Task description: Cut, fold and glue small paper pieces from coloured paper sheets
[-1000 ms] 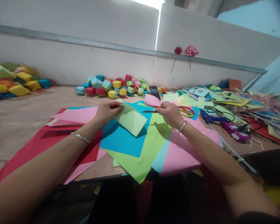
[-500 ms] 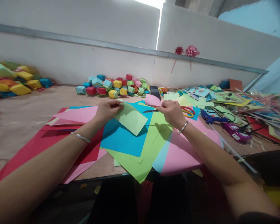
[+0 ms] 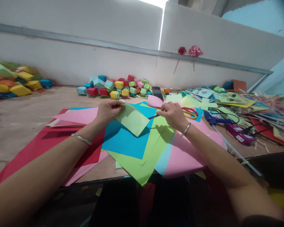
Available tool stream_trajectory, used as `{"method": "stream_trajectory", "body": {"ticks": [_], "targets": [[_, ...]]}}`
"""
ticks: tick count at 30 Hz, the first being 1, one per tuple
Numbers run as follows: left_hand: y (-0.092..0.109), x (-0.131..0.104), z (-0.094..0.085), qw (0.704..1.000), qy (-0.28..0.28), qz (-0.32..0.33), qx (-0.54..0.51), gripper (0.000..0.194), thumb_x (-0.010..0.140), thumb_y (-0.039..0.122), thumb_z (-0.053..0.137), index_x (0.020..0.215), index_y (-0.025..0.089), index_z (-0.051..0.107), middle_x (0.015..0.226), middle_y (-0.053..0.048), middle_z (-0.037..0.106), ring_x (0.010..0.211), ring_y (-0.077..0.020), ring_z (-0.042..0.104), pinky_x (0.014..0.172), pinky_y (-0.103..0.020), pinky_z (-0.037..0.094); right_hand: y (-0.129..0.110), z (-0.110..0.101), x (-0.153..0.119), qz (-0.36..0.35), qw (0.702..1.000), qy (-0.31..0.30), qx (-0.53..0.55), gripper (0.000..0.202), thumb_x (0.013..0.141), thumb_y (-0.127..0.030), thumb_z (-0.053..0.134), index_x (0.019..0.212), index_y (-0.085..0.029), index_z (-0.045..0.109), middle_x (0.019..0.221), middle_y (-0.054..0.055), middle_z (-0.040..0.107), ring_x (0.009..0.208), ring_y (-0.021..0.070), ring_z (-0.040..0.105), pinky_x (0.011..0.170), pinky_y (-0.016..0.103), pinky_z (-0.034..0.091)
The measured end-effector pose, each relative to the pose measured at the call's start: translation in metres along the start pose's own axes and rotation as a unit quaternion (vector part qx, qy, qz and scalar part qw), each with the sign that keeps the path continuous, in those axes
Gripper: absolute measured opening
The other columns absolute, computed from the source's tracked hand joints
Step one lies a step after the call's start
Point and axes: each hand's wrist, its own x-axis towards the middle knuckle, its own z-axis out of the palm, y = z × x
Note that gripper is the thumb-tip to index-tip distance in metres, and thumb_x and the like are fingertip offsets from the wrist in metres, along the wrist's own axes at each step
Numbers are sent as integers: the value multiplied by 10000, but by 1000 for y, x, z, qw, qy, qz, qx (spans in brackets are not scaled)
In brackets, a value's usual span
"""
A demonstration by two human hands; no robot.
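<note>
My left hand (image 3: 110, 110) pinches the upper left corner of a pale green paper piece (image 3: 134, 121), which slants above a blue sheet (image 3: 125, 142). My right hand (image 3: 174, 114) is closed around the middle of a pair of scissors (image 3: 190, 113). Their red and yellow handles show behind the hand, and a dark blade tip points left, close to the right corner of the pale green piece. Whether blade and paper touch, I cannot tell. Beneath lie a lime green sheet (image 3: 142, 171), pink sheets (image 3: 186, 157) and red sheets (image 3: 44, 148).
Small coloured paper boxes (image 3: 119, 85) line the wall, with larger ones (image 3: 21, 83) at far left. A phone (image 3: 157, 92) lies behind my right hand. To the right are a blue glue gun (image 3: 215, 119), a purple power strip (image 3: 240, 134) and piled paper scraps (image 3: 236, 97).
The blade tip has moved slightly right and down, to the edge of the pale green piece. My right hand has shifted slightly left. My left hand stays nearly in place.
</note>
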Motion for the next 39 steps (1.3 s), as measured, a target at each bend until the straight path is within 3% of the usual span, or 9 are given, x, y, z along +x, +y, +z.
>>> {"method": "stream_trajectory", "body": {"ticks": [6,11,17,23,28,32,35,37,39], "targets": [[5,-5,2,998,16,37,49,285,758,279,601,964,178,769,819,-63,742,715,-196,643,700,-319,528,0,-1,2,-22,994,-93,44,322,960,-101,483,1081,-235,750,1040,105,692,931,208,501,701,331,238],[6,-12,14,993,-29,66,89,378,792,235,556,1121,166,728,838,-64,723,739,-196,628,711,-308,494,1,3,4,-47,976,-181,115,263,950,-175,537,1067,-241,764,968,90,700,873,179,541,668,288,274],[8,-15,20,982,-63,94,149,382,856,280,516,1167,177,714,867,-79,728,761,-215,639,718,-310,463,7,1,1,-93,974,-167,121,277,933,-140,544,1065,-240,767,943,99,700,865,183,539,680,282,290],[6,-17,23,975,-89,77,189,401,857,283,497,1175,167,711,880,-95,738,763,-230,645,693,-316,454,4,3,0,-168,951,-187,182,394,916,-102,527,1230,-263,703,878,72,689,756,147,521,623,247,291],[1,-19,26,970,-117,65,201,414,855,278,483,1198,188,698,909,-90,740,805,-244,656,696,-320,459,2,5,-2,-179,936,-203,225,435,915,-64,492,1206,-296,717,867,44,650,745,118,531,608,219,312],[1,-18,27,967,-117,95,206,346,827,279,571,1128,202,722,1035,-119,704,954,-291,638,820,-388,479,2,4,-2,-172,933,-212,233,462,893,-37,509,1199,-312,718,841,23,623,717,106,515,606,211,317],[8,-18,24,973,-112,138,151,265,821,263,605,1048,213,734,1137,-120,655,1057,-292,601,912,-423,473,1,3,-2,-167,933,-221,231,460,892,-30,512,1199,-304,719,850,26,628,732,111,524,605,210,320],[17,-19,23,972,-176,144,63,247,858,314,595,1032,202,730,1086,-108,660,954,-242,627,843,-377,507,1,2,-2,-164,932,-226,229,448,894,-33,519,1199,-293,720,869,35,643,752,117,539,599,209,323],[25,-23,23,951,-277,137,-21,301,879,424,594,1004,190,737,998,-92,670,843,-200,631,758,-324,517,0,2,-1,-163,933,-226,226,432,895,-40,526,1190,-284,725,877,42,655,761,123,548,594,210,327]]}}
